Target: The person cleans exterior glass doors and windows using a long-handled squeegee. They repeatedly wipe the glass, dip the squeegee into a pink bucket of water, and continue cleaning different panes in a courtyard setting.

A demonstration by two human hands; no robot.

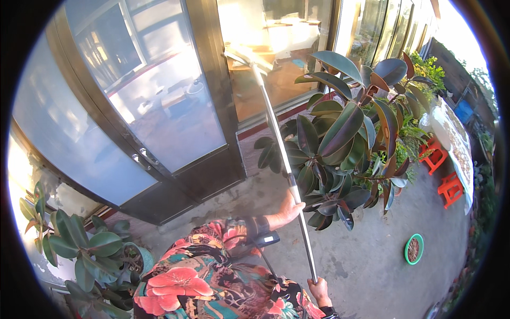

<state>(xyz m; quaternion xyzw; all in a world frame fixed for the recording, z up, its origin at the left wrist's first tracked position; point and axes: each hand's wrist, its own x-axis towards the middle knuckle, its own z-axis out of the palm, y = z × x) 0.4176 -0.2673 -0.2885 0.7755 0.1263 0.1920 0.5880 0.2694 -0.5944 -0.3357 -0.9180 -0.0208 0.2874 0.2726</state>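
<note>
A long metal telescopic pole [275,119] slants up from the person's body towards the building. Partway along it, below a dark collar, my left hand [289,209] is wrapped around the shaft. My right hand [319,292] grips the pole's lower end. At the far tip is a wide, pale window-cleaning head [250,60], which lies over the glass window pane [255,93] beside the door frame. Whether it touches the glass is hard to tell in the glare. A small black device [266,239] with a cable sits near my left forearm.
Double glass doors [167,99] with handles stand at the left. A large rubber plant [338,131] grows close beside the pole; another potted rubber plant [79,243] is lower left. On the concrete floor [358,247] are a green basin [414,249] and red plastic stools [450,189] by a covered table [458,135].
</note>
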